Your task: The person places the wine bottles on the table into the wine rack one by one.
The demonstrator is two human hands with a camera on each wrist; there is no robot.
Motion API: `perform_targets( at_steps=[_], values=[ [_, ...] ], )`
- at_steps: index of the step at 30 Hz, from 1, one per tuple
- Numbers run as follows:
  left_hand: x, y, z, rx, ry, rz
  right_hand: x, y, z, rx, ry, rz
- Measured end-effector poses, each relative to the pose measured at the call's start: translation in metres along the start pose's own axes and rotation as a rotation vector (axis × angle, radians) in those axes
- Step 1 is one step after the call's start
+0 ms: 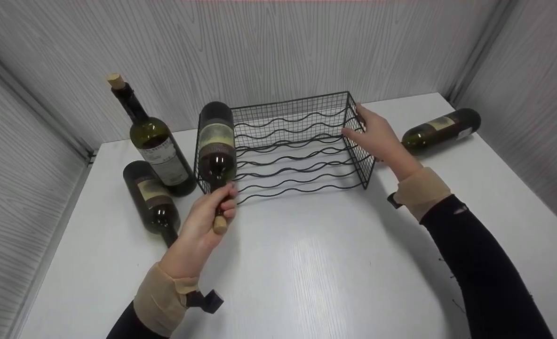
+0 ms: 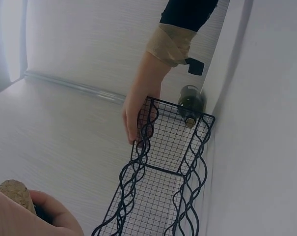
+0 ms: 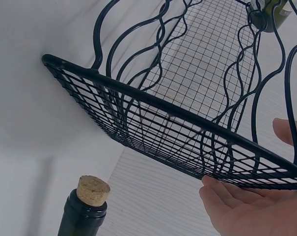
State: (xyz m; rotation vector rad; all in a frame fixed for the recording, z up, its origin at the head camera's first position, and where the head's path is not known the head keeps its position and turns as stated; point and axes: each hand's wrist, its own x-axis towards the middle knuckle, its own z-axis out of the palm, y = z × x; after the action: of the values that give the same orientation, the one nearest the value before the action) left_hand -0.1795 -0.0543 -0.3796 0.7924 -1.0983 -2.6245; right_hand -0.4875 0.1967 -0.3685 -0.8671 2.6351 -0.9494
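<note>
My left hand (image 1: 205, 219) grips a dark wine bottle (image 1: 217, 136) by its neck, cork (image 1: 219, 225) toward me. The bottle lies tilted at the left end of a black wire wine rack (image 1: 290, 100) with wavy bars; whether it rests on the bars I cannot tell. In the left wrist view its cork (image 2: 15, 192) shows at the lower left edge. My right hand (image 1: 377, 134) holds the rack's right mesh side, thumb on the inner side and fingers outside. The right wrist view shows those fingers (image 3: 236, 201) against the mesh.
Left of the rack, a corked bottle (image 1: 165, 160) stands upright, and another bottle (image 1: 151, 197) lies in front of it, its neck partly behind my left hand. A further bottle (image 1: 443, 129) lies right of the rack. Grey panels (image 1: 278, 47) enclose the white table (image 1: 306, 263).
</note>
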Motion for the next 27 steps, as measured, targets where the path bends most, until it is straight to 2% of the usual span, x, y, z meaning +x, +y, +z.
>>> perform_targets(
  at_steps=[9,18,27],
  values=[
    [-0.0005,0.0005,0.0003,0.036,0.011,0.017,-0.0008,-0.0006,-0.0007,0.008,0.005,-0.014],
    [-0.001,0.0011,0.0,-0.011,-0.017,0.01,-0.0014,0.0019,-0.0003,-0.013,0.004,-0.008],
    [-0.0014,0.0028,0.0001,-0.057,-0.007,-0.025,-0.0016,0.0022,0.0003,-0.008,0.012,-0.014]
  ],
)
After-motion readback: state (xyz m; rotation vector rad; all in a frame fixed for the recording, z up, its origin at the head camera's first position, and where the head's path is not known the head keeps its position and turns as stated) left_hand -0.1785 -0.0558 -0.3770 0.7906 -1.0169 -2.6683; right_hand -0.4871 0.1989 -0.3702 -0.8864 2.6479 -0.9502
